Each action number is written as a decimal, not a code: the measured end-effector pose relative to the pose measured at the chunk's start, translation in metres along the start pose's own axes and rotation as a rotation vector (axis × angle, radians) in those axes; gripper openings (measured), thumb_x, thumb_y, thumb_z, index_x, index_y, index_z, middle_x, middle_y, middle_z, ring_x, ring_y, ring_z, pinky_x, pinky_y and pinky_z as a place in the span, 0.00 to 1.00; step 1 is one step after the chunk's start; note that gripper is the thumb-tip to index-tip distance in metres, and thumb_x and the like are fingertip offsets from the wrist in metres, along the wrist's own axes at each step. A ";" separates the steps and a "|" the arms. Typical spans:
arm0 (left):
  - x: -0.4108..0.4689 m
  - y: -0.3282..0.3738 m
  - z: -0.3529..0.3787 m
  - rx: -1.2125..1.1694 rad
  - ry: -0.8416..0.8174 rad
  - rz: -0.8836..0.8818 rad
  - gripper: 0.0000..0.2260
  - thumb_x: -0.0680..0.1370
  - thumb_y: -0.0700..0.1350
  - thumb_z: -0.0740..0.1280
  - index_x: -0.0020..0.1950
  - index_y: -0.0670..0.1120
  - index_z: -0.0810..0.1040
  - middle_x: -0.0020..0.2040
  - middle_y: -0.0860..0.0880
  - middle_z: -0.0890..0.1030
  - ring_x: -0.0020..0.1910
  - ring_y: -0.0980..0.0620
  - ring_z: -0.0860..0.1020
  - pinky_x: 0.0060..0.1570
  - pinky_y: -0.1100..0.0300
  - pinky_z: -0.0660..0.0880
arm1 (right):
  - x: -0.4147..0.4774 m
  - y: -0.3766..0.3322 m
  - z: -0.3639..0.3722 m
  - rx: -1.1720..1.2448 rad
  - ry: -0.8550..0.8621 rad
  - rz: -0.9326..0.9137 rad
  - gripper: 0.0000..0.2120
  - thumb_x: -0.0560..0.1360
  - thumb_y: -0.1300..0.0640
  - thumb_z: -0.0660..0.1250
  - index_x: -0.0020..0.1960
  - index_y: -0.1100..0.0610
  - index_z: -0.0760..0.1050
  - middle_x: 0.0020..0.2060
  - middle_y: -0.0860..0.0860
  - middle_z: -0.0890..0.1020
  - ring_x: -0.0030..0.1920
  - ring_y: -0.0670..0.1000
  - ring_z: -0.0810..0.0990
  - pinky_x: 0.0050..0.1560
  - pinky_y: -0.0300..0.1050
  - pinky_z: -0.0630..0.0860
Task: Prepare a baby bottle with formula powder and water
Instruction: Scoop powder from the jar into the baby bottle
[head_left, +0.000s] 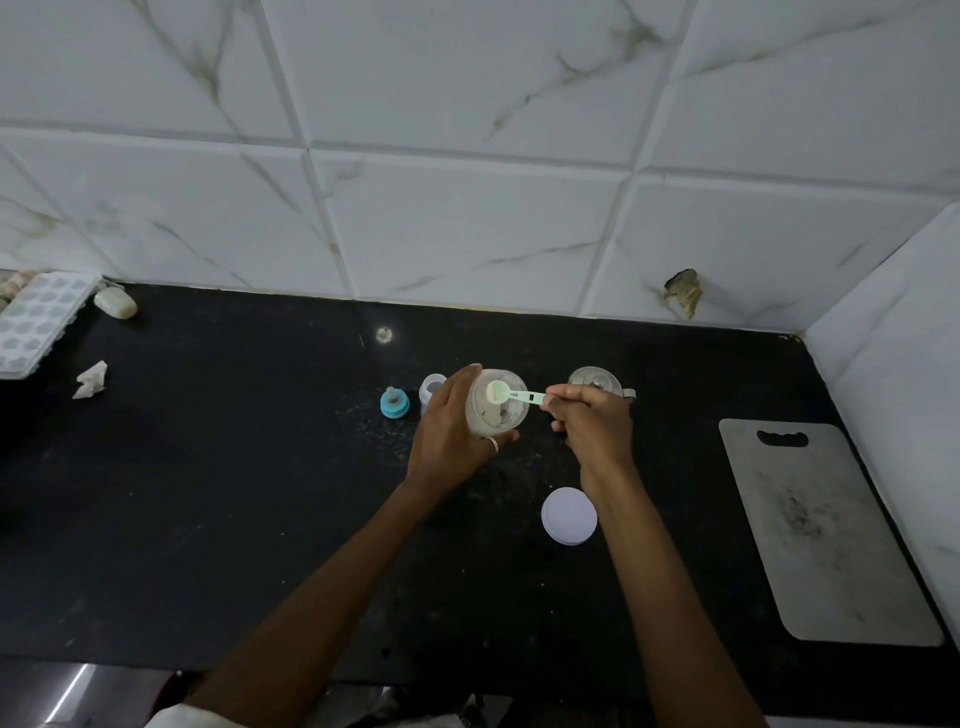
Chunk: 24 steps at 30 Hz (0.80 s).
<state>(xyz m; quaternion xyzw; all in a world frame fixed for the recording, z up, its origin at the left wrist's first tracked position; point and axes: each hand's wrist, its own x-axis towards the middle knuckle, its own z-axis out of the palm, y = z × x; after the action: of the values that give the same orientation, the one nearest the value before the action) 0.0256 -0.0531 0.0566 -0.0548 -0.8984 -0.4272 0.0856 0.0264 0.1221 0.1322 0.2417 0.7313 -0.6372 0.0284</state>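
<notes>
Clock positions are read from the jar (496, 408).

**State.** Our left hand (452, 426) grips the jar's side, fingers curled round it. We cannot tell whether the jar rests on the bench or is lifted. Our right hand (592, 421) pinches the handle end of the scoop (511, 394). The scoop's bowl sits over the jar mouth and looks loaded with pale powder. The bottle (432, 389) stands open at 9 o'clock, just beyond the left hand and partly hidden by it. Its teat (395, 402) stands further out at 9.

**Risks, as we judge them.**
- The loaded scoop must pass over the left hand to reach the bottle. A knock on fingers or jar rim would shed powder.
- The bottle mouth is narrow and nothing steadies the bottle, so a nudge from the scoop could tip it.
- The scoop looks heaped rather than levelled, so the dose would run high.
- The lid (569, 516) lies at 5 o'clock beside the right forearm, and a sweep of that arm could push it.

**Surface.** The bench (234, 493) is black and speckled, with pale flecks near the jar.
- A lidded steel pot (597, 382) sits at 3 o'clock, behind the right hand.
- A grey cutting board (826, 535) lies at 4, well apart.
- An ice tray (41, 322) and a bar of soap (115, 303) sit far out at 10.
- Crumpled paper (92, 379) lies far out at 9.

**Room.** A white veined tiled wall (467, 156) runs at 12 and returns at 3. One tile is chipped at 2.
</notes>
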 end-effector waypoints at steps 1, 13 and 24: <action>0.000 0.001 0.001 -0.001 0.003 -0.012 0.44 0.67 0.54 0.82 0.77 0.46 0.66 0.74 0.47 0.73 0.73 0.49 0.71 0.67 0.55 0.70 | 0.000 0.001 -0.001 0.004 0.009 0.004 0.06 0.76 0.64 0.71 0.49 0.56 0.85 0.42 0.51 0.87 0.35 0.44 0.80 0.36 0.36 0.76; 0.014 0.005 0.029 -0.052 -0.004 -0.124 0.41 0.65 0.63 0.80 0.73 0.50 0.71 0.67 0.52 0.78 0.68 0.54 0.76 0.67 0.51 0.76 | 0.013 -0.001 -0.011 0.052 0.082 0.034 0.06 0.76 0.64 0.71 0.48 0.55 0.85 0.42 0.51 0.87 0.40 0.45 0.84 0.40 0.38 0.79; 0.034 -0.010 0.055 -0.078 -0.017 -0.205 0.37 0.64 0.61 0.81 0.70 0.55 0.73 0.66 0.56 0.79 0.67 0.56 0.76 0.67 0.50 0.75 | 0.036 0.002 -0.007 0.125 0.094 0.104 0.07 0.75 0.65 0.72 0.46 0.54 0.85 0.41 0.53 0.88 0.41 0.49 0.87 0.44 0.43 0.82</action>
<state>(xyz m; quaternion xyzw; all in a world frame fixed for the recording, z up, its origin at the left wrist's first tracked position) -0.0153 -0.0155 0.0221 0.0306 -0.8828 -0.4677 0.0315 -0.0026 0.1402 0.1194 0.3103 0.6770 -0.6673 0.0121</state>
